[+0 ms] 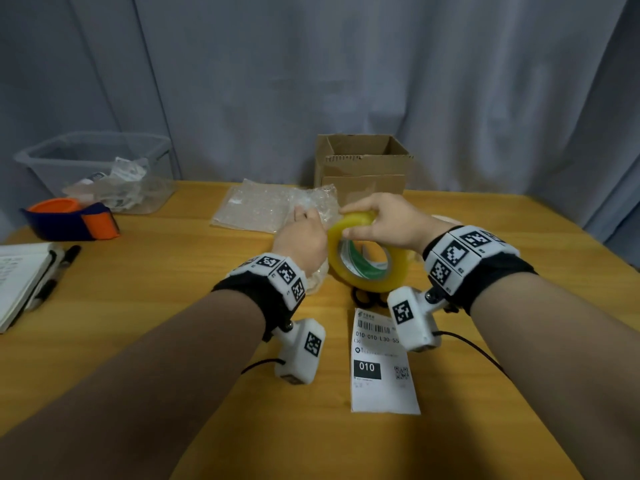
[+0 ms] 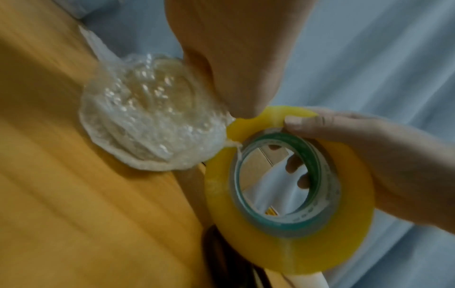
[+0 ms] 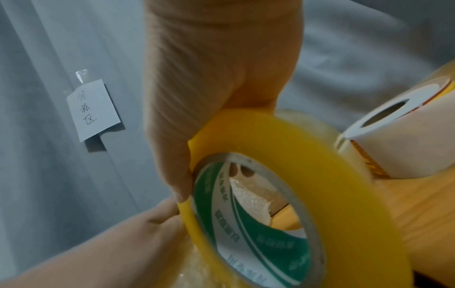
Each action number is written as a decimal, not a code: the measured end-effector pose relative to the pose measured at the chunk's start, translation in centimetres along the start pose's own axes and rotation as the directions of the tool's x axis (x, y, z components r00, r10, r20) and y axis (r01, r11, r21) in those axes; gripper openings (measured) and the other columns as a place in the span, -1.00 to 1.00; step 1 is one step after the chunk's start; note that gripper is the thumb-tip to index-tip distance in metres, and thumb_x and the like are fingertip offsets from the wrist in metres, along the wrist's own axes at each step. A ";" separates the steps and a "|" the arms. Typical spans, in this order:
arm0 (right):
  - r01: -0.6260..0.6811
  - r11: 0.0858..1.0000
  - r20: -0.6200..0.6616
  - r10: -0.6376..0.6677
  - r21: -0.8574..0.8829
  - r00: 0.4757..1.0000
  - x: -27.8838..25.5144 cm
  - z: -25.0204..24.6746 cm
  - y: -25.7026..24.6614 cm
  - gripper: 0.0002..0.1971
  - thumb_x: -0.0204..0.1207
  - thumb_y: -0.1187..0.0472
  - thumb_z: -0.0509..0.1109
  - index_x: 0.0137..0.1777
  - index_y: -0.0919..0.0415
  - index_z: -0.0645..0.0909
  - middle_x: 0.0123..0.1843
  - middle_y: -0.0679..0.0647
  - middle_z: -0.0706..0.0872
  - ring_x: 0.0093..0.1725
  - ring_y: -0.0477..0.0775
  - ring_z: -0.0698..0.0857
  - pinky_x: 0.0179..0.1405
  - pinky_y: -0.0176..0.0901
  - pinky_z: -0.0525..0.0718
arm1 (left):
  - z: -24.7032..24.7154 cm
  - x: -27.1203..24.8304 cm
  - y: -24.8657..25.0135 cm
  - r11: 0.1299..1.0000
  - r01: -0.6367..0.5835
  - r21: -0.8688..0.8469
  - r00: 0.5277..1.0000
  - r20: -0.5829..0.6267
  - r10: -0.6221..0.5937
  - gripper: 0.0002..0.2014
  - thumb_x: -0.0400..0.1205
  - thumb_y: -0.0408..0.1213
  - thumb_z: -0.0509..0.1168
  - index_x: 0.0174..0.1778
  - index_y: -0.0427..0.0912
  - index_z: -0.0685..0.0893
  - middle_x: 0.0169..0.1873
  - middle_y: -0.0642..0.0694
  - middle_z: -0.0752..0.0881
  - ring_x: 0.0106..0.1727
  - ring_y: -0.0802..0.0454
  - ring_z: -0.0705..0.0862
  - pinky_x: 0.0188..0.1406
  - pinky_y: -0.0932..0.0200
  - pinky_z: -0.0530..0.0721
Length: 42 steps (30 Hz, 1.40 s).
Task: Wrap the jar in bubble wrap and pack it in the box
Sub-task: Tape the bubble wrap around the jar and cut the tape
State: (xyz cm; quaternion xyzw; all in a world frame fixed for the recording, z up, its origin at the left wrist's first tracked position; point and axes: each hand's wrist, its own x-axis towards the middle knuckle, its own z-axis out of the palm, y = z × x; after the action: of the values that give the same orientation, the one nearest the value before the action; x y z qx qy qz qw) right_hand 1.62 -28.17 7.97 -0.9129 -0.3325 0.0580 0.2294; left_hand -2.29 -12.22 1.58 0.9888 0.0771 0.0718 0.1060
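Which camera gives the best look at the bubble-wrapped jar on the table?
The left wrist view: the wrapped jar lies unobstructed on the table, its round end facing the camera. In the head view the left hand hides most of it. The right wrist view shows only a blurred bit beneath the tape roll.

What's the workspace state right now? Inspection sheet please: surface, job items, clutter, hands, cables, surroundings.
Surface: wooden table.
Job's things: bubble-wrapped jar on the table; spare bubble wrap flat behind it; cardboard box open at the far edge; tape roll held upright.
Clutter: shipping label, notebook, marker, orange-and-blue tape dispenser, clear bin, white roll.
Grippers: left hand at the roll's edge, grip unclear; right hand grips the roll.
Cables: black wrist-camera leads.
Surroundings: grey curtain, handwritten note.
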 end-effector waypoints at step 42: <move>0.103 0.897 0.345 0.057 -0.430 0.937 2.7 3.5 -9.7 -0.51 0.40 -0.04 0.40 0.37 -0.15 0.58 0.20 -0.05 0.63 0.15 0.10 0.63 0.04 -0.07 0.65 | -2.6 -0.3 -12.6 0.839 0.337 -0.427 0.929 0.296 -0.223 0.20 0.16 0.72 -0.02 0.42 -0.24 0.51 0.42 -0.25 0.55 0.39 -0.21 0.54 0.47 -0.17 0.42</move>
State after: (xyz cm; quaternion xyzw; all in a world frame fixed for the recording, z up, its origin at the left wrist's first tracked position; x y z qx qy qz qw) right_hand -2.79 -18.59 9.40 -0.9120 -0.3831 0.1390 -0.0454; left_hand -4.77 0.41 1.21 0.9124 0.1888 -0.0451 0.3604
